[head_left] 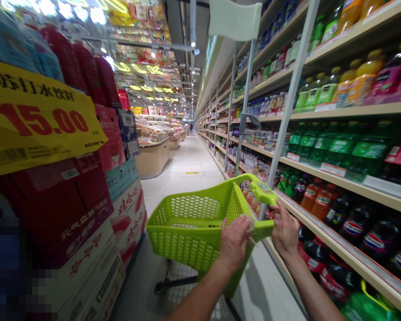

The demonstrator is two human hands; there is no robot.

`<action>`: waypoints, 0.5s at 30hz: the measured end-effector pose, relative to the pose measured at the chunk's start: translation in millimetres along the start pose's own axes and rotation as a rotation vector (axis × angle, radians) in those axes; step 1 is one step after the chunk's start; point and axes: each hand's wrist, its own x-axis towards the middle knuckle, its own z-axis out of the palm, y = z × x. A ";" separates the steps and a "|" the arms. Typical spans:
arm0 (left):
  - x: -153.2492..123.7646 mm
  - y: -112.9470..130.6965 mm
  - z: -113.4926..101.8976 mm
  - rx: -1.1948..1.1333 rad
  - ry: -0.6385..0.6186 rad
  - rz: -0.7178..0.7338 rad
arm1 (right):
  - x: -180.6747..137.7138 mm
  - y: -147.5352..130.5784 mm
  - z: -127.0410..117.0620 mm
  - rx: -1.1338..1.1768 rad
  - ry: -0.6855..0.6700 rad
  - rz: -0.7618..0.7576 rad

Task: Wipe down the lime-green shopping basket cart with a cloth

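A lime-green plastic shopping cart (187,238) stands in the aisle in front of me, turned at an angle, with its slotted basket pointing left. No goods show in the basket. My left hand (235,240) is closed over the cart's near rim. A small whitish, crumpled-looking bit shows by its fingers; I cannot make out what it is. At the right end, the fingers of my right hand (285,229) curl around the cart's handle frame. The green handle bar (262,191) with a small label lies just ahead of that hand.
Shelves of bottled drinks (341,147) line the right side, close to the cart. Stacked drink cartons (83,214) under a yellow price sign (40,116) crowd the left. Ahead, a wooden display stand (152,158) borders the tiled aisle (187,171). A distant person (191,127) is visible.
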 end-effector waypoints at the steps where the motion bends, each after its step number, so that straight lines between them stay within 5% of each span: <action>1: 3.7 6.7 4.1 -0.026 -0.006 0.019 | 0.3 -0.2 1.5 -0.005 -0.005 0.010; 7: 29.0 30.5 28.4 0.058 -0.012 0.018 | -2.2 0.5 1.0 0.004 -0.067 -0.053; 11: 11.7 -0.5 19.5 0.100 -0.053 0.165 | -4.1 2.5 -1.9 -0.038 -0.080 -0.079; 15: -13.2 -44.9 1.9 0.138 -0.031 0.056 | -4.7 -1.0 1.0 -0.070 -0.098 -0.079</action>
